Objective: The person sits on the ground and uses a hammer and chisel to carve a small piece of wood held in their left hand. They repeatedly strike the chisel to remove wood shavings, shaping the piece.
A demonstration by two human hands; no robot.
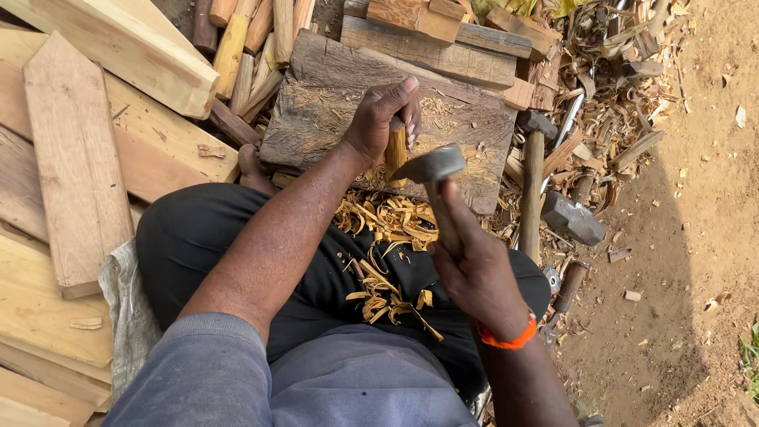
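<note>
Head view shows the left hand (385,119) with fingers clamped around a peg (395,150), standing it upright on the block (332,111) so the worn slab takes the blows. The right hand (478,265) has fingers wrapped tight on the tool (431,166), its grey head poised just beside the peg. The peg is pale yellow, short, freshly shaved; shavings (387,225) litter the lap, near the block

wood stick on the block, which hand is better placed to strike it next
Right. The right hand grips the hammer, whose head hangs just beside the stick. The left hand is busy holding that stick upright on the block.
</note>
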